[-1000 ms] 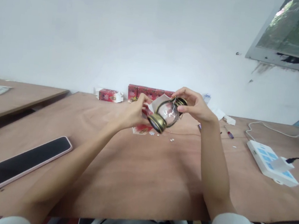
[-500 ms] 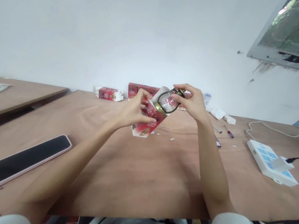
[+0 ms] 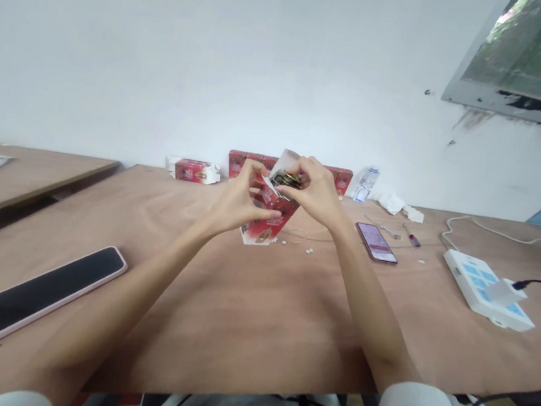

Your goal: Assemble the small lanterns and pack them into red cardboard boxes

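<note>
A red printed box [image 3: 269, 216] is tilted above the table, its white flap standing up at the open top. My left hand [image 3: 244, 200] is closed around the box from the left side. Inside the box mouth sits a small lantern [image 3: 287, 180] with dark and brass-coloured parts; only its top shows, the rest being hidden by the box. My right hand [image 3: 312, 188] pinches the lantern's top at the opening.
Several red boxes [image 3: 341, 180] stand along the wall, and another red box [image 3: 193, 171] lies to their left. A black-screened phone [image 3: 45, 294], a lit phone [image 3: 376, 242], a screwdriver [image 3: 413, 239], a clear bottle or bag [image 3: 366, 184] and a white power strip [image 3: 480, 292] are on the table.
The lantern has gone down into the box, pushed left and downward by my right hand. Its glass globe no longer shows. My left hand still holds the box.
</note>
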A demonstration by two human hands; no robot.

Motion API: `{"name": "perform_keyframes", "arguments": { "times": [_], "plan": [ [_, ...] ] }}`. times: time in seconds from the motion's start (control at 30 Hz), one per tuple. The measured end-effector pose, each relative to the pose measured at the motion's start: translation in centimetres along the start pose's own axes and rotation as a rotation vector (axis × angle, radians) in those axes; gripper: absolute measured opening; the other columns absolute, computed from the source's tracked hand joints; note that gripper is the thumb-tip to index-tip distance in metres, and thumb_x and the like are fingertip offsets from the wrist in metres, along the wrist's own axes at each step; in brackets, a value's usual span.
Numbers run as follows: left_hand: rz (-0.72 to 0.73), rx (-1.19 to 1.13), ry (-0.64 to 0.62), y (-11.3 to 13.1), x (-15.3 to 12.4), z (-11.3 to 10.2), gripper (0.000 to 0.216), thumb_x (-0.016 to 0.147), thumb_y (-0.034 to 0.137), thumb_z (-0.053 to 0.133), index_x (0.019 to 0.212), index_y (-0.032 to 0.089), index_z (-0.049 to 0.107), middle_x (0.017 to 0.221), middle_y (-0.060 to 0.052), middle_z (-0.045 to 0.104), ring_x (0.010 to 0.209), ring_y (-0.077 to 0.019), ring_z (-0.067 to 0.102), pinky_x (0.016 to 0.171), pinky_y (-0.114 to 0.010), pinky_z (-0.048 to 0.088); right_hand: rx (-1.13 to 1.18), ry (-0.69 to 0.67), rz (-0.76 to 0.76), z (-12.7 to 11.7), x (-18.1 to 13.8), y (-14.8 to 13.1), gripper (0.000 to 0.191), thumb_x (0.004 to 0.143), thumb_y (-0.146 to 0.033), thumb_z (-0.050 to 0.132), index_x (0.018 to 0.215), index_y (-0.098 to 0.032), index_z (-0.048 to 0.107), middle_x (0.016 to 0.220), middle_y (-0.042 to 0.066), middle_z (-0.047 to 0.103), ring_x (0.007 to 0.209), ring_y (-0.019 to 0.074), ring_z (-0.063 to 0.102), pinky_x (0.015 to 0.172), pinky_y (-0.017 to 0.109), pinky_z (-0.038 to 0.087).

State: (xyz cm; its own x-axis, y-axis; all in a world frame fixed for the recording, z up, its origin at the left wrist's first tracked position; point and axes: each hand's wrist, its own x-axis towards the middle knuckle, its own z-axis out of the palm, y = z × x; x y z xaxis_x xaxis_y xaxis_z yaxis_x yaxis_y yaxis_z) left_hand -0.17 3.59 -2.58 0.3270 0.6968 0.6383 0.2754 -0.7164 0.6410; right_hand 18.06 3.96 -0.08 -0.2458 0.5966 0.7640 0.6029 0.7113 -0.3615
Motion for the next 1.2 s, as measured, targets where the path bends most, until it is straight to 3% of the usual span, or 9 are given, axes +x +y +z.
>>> {"name": "perform_keyframes", "arguments": {
  "times": [0.1,0.23,0.43,0.63,0.83,1.0,1.2],
  "plan": [
    [0.007,0.026,-0.019,0.3,0.0,0.0,0.061,0.058,0.030,0.078,0.106,0.021,0.041,0.110,-0.006,0.052,0.094,-0.0195,0.059,0.076,-0.036,0.053,0.096,-0.029,0.016,-0.2,0.0,0.4,0.020,0.069,-0.029,0.071,0.077,-0.021,0.056,0.084,0.001,0.059,0.079,0.0182,0.056,0.072,0.035,0.048],
    [0.067,0.107,-0.050,0.9,0.1,-0.3,0.051,0.066,0.028,0.072,0.110,0.023,0.047,0.114,-0.005,0.053,0.096,-0.0191,0.058,0.080,-0.035,0.052,0.197,0.034,0.020,-0.3,0.0,0.6,0.025,0.072,-0.031,0.068,0.092,-0.022,0.057,0.095,0.002,0.063,0.089,0.0186,0.058,0.080,0.036,0.048],
    [0.069,0.313,-0.160,1.8,0.1,-1.0,0.052,0.066,0.027,0.070,0.114,0.025,0.050,0.109,-0.005,0.051,0.091,-0.0193,0.056,0.076,-0.034,0.052,0.296,0.036,0.034,0.1,0.0,0.8,0.034,0.075,-0.035,0.066,0.106,-0.027,0.054,0.106,0.003,0.063,0.098,0.0198,0.060,0.088,0.039,0.047],
    [0.056,0.477,-0.237,2.2,0.1,-1.5,0.054,0.066,0.029,0.068,0.117,0.027,0.049,0.102,-0.004,0.049,0.088,-0.0201,0.055,0.072,-0.032,0.049,0.460,0.100,0.150,0.8,0.5,1.9,0.034,0.068,-0.033,0.071,0.097,-0.024,0.056,0.101,0.003,0.065,0.095,0.0186,0.061,0.089,0.039,0.048],
    [0.077,0.690,-0.436,2.8,-0.4,-1.2,0.049,0.065,0.031,0.068,0.111,0.027,0.053,0.110,-0.005,0.048,0.074,-0.0167,0.054,0.063,-0.028,0.045,0.524,0.229,0.203,-0.5,0.7,3.9,0.037,0.063,-0.034,0.074,0.093,-0.023,0.055,0.091,0.002,0.063,0.090,0.0181,0.061,0.085,0.039,0.050],
    [0.048,0.648,-0.391,3.1,-0.5,-0.7,0.068,0.067,0.027,0.065,0.130,0.031,0.040,0.104,-0.005,0.047,0.071,-0.0153,0.052,0.061,-0.027,0.044,0.470,0.264,0.172,-0.7,0.6,3.6,0.037,0.068,-0.043,0.071,0.096,-0.025,0.054,0.095,0.002,0.062,0.093,0.0178,0.061,0.085,0.038,0.050],
    [0.034,0.652,-0.335,2.9,-0.6,-0.4,0.083,0.065,0.028,0.066,0.138,0.029,0.027,0.104,-0.005,0.046,0.074,-0.0165,0.054,0.064,-0.028,0.046,0.460,0.289,0.154,-0.4,0.6,2.2,0.037,0.067,-0.044,0.072,0.094,-0.026,0.054,0.096,0.001,0.062,0.088,0.0164,0.062,0.081,0.034,0.052]
  ]
}}
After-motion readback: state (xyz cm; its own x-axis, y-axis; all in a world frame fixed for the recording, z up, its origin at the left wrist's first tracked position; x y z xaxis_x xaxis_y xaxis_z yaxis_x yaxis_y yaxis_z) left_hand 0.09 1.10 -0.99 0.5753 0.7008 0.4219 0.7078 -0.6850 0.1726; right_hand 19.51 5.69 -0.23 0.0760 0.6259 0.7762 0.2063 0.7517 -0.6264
